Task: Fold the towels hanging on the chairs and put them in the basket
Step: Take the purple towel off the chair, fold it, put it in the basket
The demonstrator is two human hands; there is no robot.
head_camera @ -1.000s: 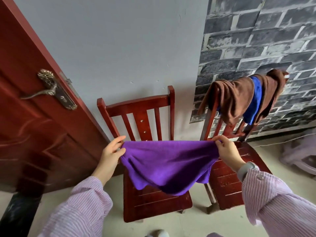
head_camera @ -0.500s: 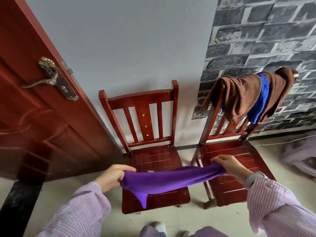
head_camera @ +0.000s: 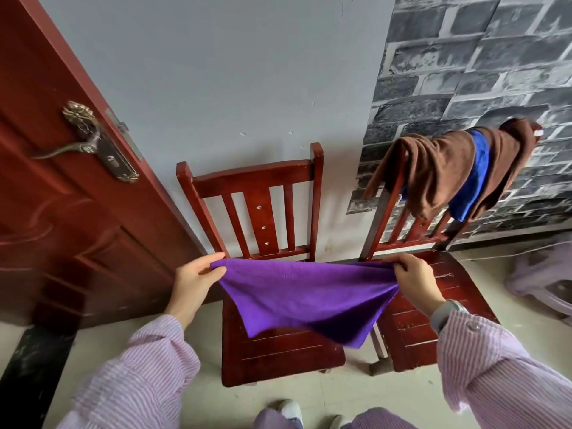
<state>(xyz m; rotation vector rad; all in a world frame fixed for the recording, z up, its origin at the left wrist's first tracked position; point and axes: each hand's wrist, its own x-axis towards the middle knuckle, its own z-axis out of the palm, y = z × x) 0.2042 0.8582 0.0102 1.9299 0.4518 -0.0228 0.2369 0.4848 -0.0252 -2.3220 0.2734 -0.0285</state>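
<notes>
Item one: purple towel (head_camera: pixel 306 297), held in the air in front of the two chairs, stretched by its upper edge between both hands, the rest hanging in a slack fold whose lowest corner dips over the seat of the left chair. Left hand (head_camera: pixel 193 281), thumb and fingers pinched together on the towel's left top corner. Right hand (head_camera: pixel 413 278), fingers curled and closed over the bunched right top corner. Both arms in pink striped sleeves (head_camera: pixel 145 376); a grey band shows at the right wrist. Item two: left chair (head_camera: pixel 257 193), dark red wood, slatted back bare of cloth, set against the grey wall (head_camera: pixel 235 75). Item three: right chair (head_camera: pixel 433 317), same make, just beside the first, its back against the brick-pattern wall covering (head_camera: pixel 483 63). Item four: brown towel (head_camera: pixel 433 168), draped in folds over the top rail of the right chair. Item five: blue towel (head_camera: pixel 476 178), on the same rail, partly wrapped within the brown one, a strip and lower corner exposed. Item six: red door (head_camera: pixel 55 193) at left, with brass lever handle (head_camera: pixel 83 140). Item seven: pale plastic stool (head_camera: pixel 544 283) at right edge, partly out of frame, blurred. Floor light, with shoe tips visible at bottom edge.
</notes>
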